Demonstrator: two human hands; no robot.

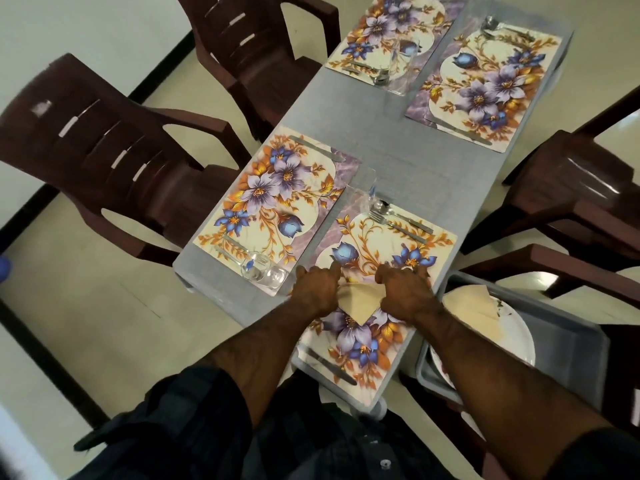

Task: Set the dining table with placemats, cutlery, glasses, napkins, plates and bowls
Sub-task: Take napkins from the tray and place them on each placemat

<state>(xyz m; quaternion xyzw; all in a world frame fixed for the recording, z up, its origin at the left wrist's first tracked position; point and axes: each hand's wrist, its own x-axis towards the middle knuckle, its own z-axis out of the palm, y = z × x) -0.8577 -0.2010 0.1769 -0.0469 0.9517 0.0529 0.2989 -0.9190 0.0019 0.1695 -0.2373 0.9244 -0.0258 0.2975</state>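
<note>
Home dining room: set table [398,161], chairs [114,161].

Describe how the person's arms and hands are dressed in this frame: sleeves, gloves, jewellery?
Both forearms are bare, with dark plaid shirt sleeves rolled up near the elbows. The left hand wears no glove and shows no jewellery. The right hand is also gloveless, with what looks like a ring on one finger. No watch or wristband shows.

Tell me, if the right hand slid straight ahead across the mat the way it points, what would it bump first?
Probably the fork. The right hand holds the napkin on the near mat and points up the mat, where the fork and spoon lie at the far edge. Only printed mat shows between, though the hand's exact heading is hard to judge.
</note>
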